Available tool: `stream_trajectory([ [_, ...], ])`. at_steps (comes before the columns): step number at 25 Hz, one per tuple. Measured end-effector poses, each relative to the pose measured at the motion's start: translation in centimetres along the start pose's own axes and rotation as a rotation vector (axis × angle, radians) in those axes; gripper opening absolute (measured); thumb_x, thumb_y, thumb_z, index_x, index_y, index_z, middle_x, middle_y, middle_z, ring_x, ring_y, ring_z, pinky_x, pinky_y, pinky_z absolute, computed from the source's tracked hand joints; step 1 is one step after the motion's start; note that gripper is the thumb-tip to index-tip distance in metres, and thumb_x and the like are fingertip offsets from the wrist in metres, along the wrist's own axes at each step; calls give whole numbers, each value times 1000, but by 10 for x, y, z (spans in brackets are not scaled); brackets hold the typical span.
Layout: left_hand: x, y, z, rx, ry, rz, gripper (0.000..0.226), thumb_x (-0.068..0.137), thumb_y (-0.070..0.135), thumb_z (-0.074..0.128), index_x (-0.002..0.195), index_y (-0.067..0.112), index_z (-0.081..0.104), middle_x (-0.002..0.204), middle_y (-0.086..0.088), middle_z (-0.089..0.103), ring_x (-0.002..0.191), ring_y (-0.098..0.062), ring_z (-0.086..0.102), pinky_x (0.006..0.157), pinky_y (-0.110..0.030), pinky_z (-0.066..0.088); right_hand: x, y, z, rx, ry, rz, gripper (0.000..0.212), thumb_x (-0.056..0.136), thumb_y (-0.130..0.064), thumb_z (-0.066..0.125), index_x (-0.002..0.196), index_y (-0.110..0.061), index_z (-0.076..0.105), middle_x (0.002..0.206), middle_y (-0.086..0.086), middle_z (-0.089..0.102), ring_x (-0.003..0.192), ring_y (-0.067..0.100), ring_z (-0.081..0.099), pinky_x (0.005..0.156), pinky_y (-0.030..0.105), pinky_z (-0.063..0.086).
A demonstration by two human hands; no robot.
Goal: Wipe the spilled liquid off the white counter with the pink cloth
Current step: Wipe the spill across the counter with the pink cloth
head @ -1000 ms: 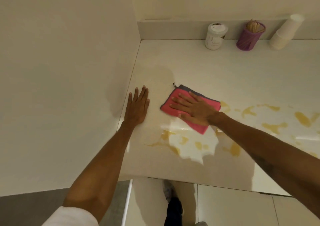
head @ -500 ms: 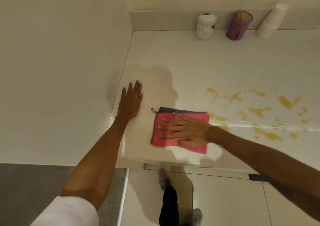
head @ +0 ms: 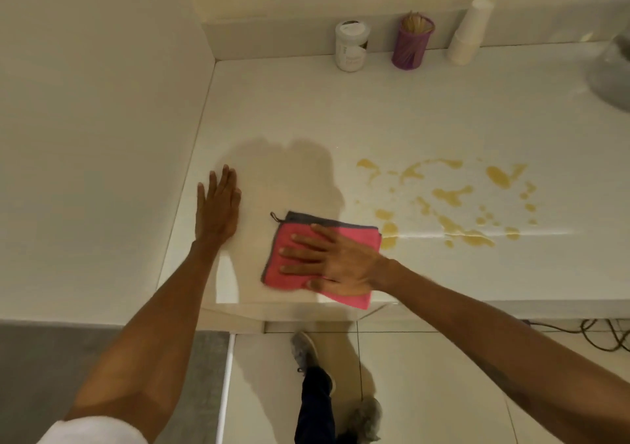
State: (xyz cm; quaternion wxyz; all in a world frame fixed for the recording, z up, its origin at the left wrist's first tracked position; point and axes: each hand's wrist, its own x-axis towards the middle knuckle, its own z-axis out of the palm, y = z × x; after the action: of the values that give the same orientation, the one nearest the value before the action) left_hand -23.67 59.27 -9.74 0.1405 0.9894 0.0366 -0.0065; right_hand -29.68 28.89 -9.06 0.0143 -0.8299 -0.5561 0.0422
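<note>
A folded pink cloth (head: 286,230) with a grey edge lies on the white counter (head: 375,119), near its front edge, with one corner reaching that edge. My right hand (head: 334,263) presses flat on it, fingers spread and pointing left. Yellow spilled liquid (head: 450,194) sits in several patches and drops to the right of the cloth; the nearest patch touches the cloth's right edge. My left hand (head: 218,208) rests flat and open on the counter to the left of the cloth, close to the side wall.
At the back wall stand a white jar (head: 352,46), a purple holder of wooden sticks (head: 412,43) and a stack of white cups (head: 468,32). A blurred grey object (head: 613,75) is at the right edge. Cables (head: 596,334) lie on the tiled floor.
My right hand has dragged the cloth from the counter's middle toward its front edge. The yellow patches that lay near the front left are gone. My left hand stays put.
</note>
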Motion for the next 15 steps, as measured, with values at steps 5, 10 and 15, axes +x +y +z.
stream_trajectory([
  [5, -14, 18, 4, -17, 3, -26, 55, 106, 34, 15, 157, 18, 8, 167, 0, 6, 154, -23, -2, 124, -47, -5, -103, 77, -3, 57, -66, 268, 55, 105, -53, 10, 159, -41, 7, 169, -8, 2, 156, 17, -14, 124, 48, -11],
  [10, -10, 20, 7, 82, 48, -7, 56, 105, 37, 11, 157, 23, -4, 166, 2, -10, 153, -24, -11, 123, -50, -8, -35, 117, -14, 128, 11, 702, 57, 103, -54, 2, 158, -38, -2, 169, -5, -2, 156, 26, -10, 125, 55, -6],
  [15, -10, 22, 5, 78, 9, 71, 59, 101, 44, 1, 157, 24, -4, 166, 4, -5, 153, -20, -11, 124, -47, -6, 0, 79, -14, 100, 40, 531, 55, 107, -51, 16, 159, -34, 19, 167, -2, 18, 157, 25, 0, 124, 58, -2],
])
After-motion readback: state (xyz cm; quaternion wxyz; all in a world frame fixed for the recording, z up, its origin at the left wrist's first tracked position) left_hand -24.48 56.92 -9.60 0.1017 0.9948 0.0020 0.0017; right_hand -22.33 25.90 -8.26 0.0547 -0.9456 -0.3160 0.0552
